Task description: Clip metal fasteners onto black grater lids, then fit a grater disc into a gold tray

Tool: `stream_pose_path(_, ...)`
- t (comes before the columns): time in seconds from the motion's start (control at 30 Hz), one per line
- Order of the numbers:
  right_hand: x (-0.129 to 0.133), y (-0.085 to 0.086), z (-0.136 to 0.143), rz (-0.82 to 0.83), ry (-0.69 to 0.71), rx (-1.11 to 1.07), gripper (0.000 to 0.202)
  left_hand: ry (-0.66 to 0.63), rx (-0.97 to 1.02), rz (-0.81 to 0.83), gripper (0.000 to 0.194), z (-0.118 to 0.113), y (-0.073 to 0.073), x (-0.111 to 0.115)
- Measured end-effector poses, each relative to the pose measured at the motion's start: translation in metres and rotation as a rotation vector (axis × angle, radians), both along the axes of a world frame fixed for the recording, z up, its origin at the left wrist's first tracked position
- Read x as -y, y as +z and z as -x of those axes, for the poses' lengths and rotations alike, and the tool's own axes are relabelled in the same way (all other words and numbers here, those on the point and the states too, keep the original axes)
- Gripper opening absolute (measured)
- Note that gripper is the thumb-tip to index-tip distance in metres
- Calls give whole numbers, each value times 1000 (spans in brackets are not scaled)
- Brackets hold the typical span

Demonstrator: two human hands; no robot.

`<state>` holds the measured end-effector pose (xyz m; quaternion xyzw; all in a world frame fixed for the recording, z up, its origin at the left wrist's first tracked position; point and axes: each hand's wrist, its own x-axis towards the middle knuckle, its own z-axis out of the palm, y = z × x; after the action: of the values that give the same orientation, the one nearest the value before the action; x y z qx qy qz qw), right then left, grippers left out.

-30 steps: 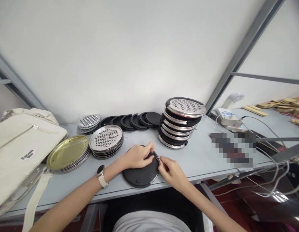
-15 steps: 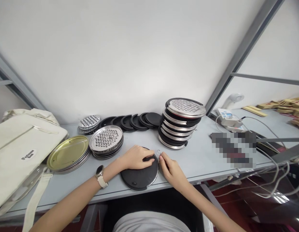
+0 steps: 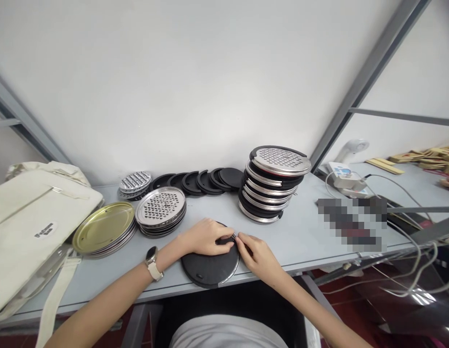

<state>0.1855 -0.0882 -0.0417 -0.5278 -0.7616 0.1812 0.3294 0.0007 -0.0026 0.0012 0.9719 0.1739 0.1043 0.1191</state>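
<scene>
A black round disc (image 3: 210, 266) with a metal rim lies flat near the table's front edge. My left hand (image 3: 209, 237) is over its top, thumb and fingers curled around the disc's far right part and holding it steady. At the disc's right edge, my right hand (image 3: 258, 251) pinches a small wire loop (image 3: 234, 236) between thumb and fingertips; most of the loop is hidden by the fingers. Left of the disc stands a stack of round metal graters (image 3: 161, 207). Several black round covers (image 3: 191, 184) lie overlapping along the wall.
A tall stack of black-and-metal grater discs (image 3: 269, 193) stands at the back right. Gold-coloured metal plates (image 3: 104, 227), small grater discs (image 3: 135, 181) and a cream bag (image 3: 39, 227) are on the left. White devices with cables (image 3: 342, 176) lie on the right, before a metal post (image 3: 362, 92).
My right hand has brought the wire loop a little left, onto the disc's edge near my left fingers. The loop stood upright beside the edge before. The left hand has hardly moved.
</scene>
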Motion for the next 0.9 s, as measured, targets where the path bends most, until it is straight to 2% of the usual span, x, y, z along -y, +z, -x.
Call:
stream_pose_path(0.5, -5, 1, -3, 42, 26, 14, 29, -20, 3, 3, 18, 0, 0, -1)
stream_pose_path(0.9, -5, 0, -6, 69, 37, -9, 30, 22, 10, 31, 22, -1, 1, -1)
